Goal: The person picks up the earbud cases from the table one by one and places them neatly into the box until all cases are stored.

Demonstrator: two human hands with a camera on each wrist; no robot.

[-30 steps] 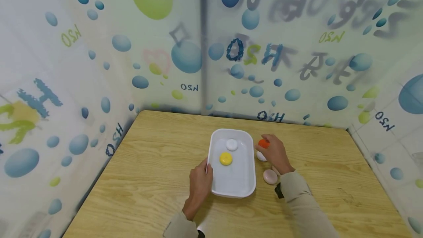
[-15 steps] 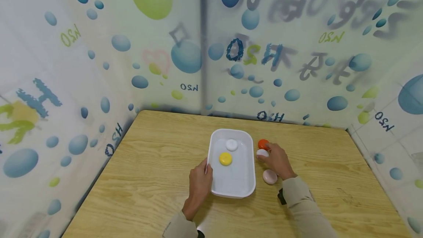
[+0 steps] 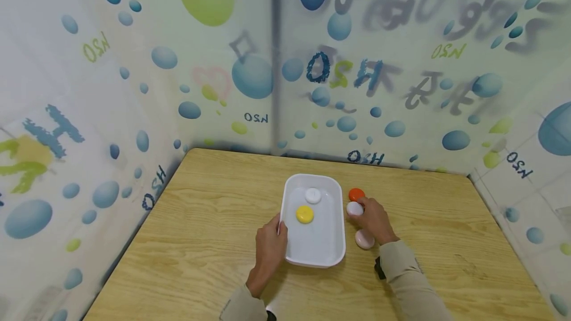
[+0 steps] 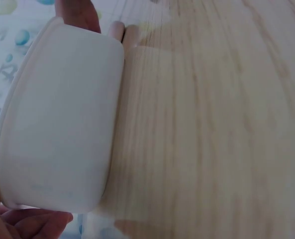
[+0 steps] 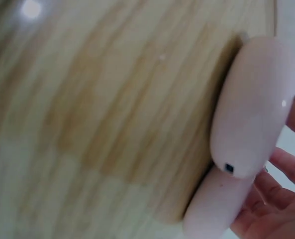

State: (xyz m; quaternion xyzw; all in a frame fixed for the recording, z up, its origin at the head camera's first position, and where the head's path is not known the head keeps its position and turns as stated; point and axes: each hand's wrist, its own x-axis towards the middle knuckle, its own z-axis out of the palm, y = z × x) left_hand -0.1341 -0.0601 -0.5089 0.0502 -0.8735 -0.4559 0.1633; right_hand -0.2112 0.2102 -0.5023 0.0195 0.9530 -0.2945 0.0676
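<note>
My left hand (image 3: pixel 270 246) grips the left rim of a white rectangular tray (image 3: pixel 314 249); its fingertips show at the tray's end in the left wrist view. In the tray lie a white round disc (image 3: pixel 313 195) and a yellow one (image 3: pixel 305 214). To the tray's right, my right hand (image 3: pixel 375 219) pinches a white disc (image 3: pixel 354 208) on the table between thumb and finger. An orange-red disc (image 3: pixel 356 194) sits just beyond its fingertips. A pale pink disc (image 3: pixel 365 239) lies nearer, below the palm. Close up, the right wrist view shows a pink disc (image 5: pixel 254 104) with a small dark square hole.
The wood-grain table (image 3: pixel 200 241) runs back to pale walls (image 3: pixel 250 128) printed with blue and green bubbles. A second pink disc (image 5: pixel 219 204) is partly hidden behind the first in the right wrist view.
My right hand has drawn back from the orange-red disc, uncovering it, and its fingers now lie at the white disc beside the tray. The left hand and tray keep their place.
</note>
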